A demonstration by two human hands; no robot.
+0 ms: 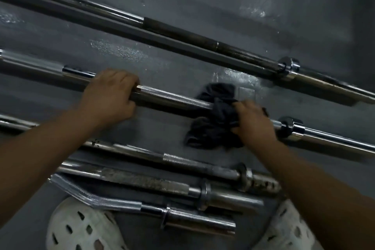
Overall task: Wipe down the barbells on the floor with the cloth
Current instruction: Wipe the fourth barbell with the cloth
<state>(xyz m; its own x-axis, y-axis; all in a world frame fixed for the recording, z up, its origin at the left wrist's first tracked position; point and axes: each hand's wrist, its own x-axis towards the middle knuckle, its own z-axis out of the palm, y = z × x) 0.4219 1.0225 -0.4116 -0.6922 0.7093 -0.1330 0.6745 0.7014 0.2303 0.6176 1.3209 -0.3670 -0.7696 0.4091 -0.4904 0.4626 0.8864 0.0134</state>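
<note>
While left hand (110, 92) curls round middle barbell (172, 95), fingers over shaft, right hand (253, 121) clamps dark cloth (215, 119) bunched around same bar, near collar. Bar lies on grey floor (182, 6). Long barbell (178, 30) beyond; shorter bars (154, 182) nearer, by white perforated shoes (81, 227).

Part of barbell (172, 95) hidden under cloth (215, 124) and left hand (109, 95); clogs (81, 227) cut off by bottom edge.

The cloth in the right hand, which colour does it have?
The cloth is dark grey, almost black, seen in the head view.
</note>
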